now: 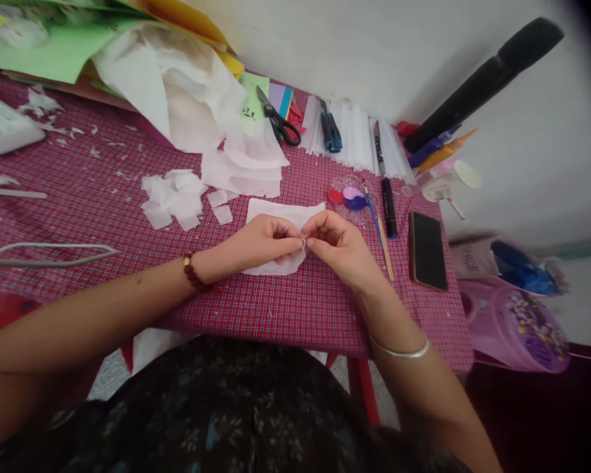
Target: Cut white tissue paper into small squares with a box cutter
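Note:
My left hand (276,240) and my right hand (332,243) meet fingertip to fingertip near the table's front edge. Both pinch a tiny twisted bit of white paper (304,244), most of it hidden by the fingers. Beneath them lies a white paper sheet (285,209), flat on the checked cloth. Left of it sits a loose pile of small white paper squares (175,197), with a few single squares beside the pile. A paint palette (349,196) with red, pink and blue blobs rests just beyond my right hand, next to a thin blue paintbrush (372,207).
Black scissors (278,121), a blue cutter (329,128) and white tubes (357,141) lie at the back by the wall. A black marker (389,207) and a phone (427,249) are on the right. Crumpled white paper (172,85) covers the back left.

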